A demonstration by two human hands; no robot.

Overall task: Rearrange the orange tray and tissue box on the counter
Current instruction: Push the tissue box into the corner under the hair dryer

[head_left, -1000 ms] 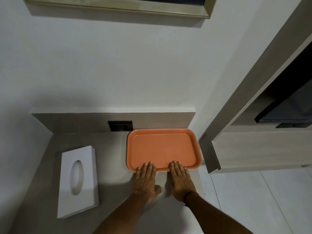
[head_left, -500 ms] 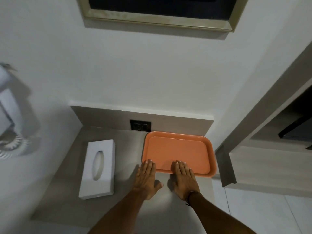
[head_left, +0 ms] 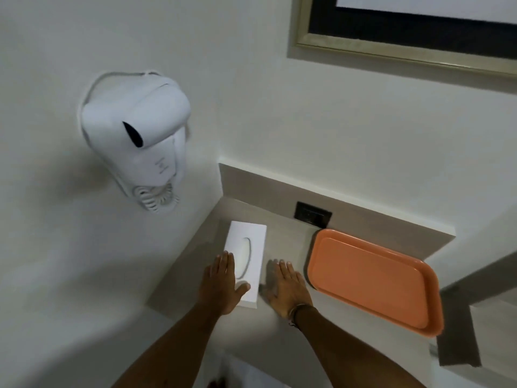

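The white tissue box [head_left: 251, 247] with an oval slot lies lengthwise at the left end of the grey counter [head_left: 285, 236]. My left hand [head_left: 221, 284] lies flat over the box's near left edge, with its thumb resting on top of the box. My right hand [head_left: 285, 287] is flat on the counter just right of the box, fingers stretched forward. I cannot tell whether it touches the box's side. The orange tray [head_left: 369, 278] sits empty at the right end of the counter, its near right corner over the edge, apart from both hands.
A white wall-mounted hair dryer [head_left: 140, 152] with a coiled cord hangs on the left wall above the counter. A dark wall socket [head_left: 313, 214] sits in the backsplash behind the tray. A framed mirror [head_left: 391, 51] hangs above. A wooden cabinet edge [head_left: 458, 348] stands right of the tray.
Both hands have left the tray's near edge and moved left to the tissue box. The view has swung left, bringing the hair dryer into sight.
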